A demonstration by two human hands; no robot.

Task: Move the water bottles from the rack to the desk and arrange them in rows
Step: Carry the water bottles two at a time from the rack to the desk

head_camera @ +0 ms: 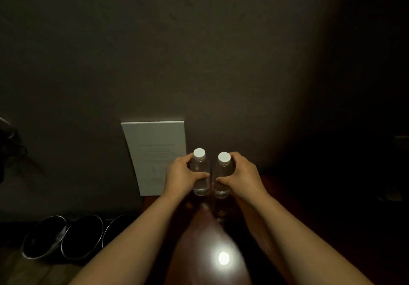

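Two clear water bottles with white caps stand upright side by side near the wall on a dark reddish desk. My left hand wraps around the left bottle from its left side. The right bottle is gripped by my right hand from its right side. The bottles almost touch each other. Their bases sit at or just above the glossy desk surface; I cannot tell which. No rack is in view.
A white printed card leans against the dark wall just left of the bottles. Three dark round bowls with metal rims sit low at the left, beyond the desk's edge. A bright lamp reflection glares on the desk between my forearms.
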